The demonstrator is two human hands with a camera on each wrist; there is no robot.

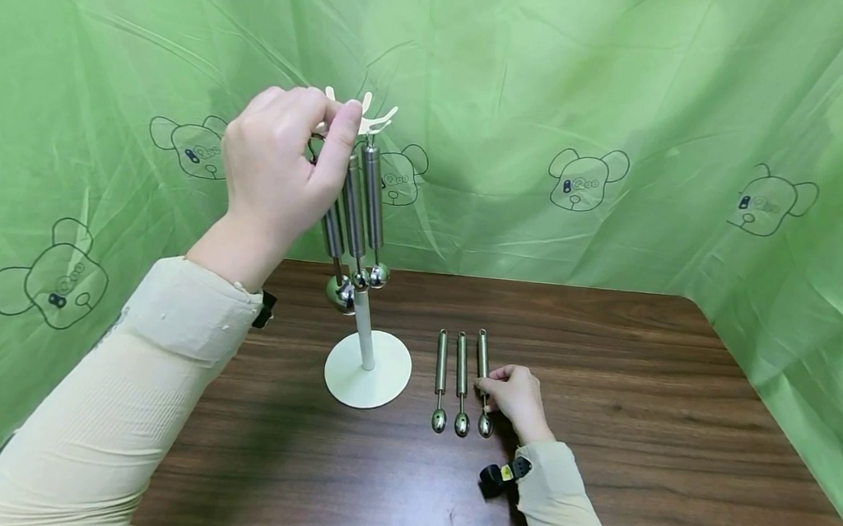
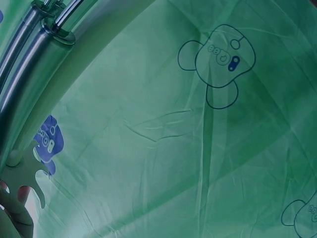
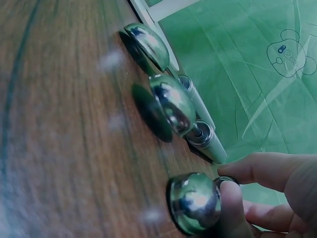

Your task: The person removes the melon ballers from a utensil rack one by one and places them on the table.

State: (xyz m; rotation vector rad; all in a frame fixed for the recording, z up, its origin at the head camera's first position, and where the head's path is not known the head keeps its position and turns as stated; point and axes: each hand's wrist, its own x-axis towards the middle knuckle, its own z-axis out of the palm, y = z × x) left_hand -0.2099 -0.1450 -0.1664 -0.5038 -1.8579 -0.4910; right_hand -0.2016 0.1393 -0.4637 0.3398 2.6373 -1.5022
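Observation:
My left hand [image 1: 282, 149] holds the top of a white stand [image 1: 385, 384], fingers curled at its branching hooks [image 2: 27, 171]; part of the grip is hidden. Several metal melon ballers [image 1: 372, 193] hang from those hooks, bowls down, in front of the pole. On the table, my right hand [image 1: 518, 399] pinches the rightmost of three smaller melon ballers [image 1: 484, 350] between thumb and fingers, near where handle meets bowl. Its domed bowl [image 3: 195, 203] faces down, close to the wood. To its left lie the middle baller [image 1: 461, 369] and the left baller [image 1: 441, 368], side by side.
Dark wood-grain table [image 1: 641, 396] spreads beneath everything. A green cloth [image 1: 496, 71] with bear-face drawings hangs behind and along both sides. The stand's round base is left of the row of ballers. Dark camera gear [image 1: 497, 477] sits on the right wrist.

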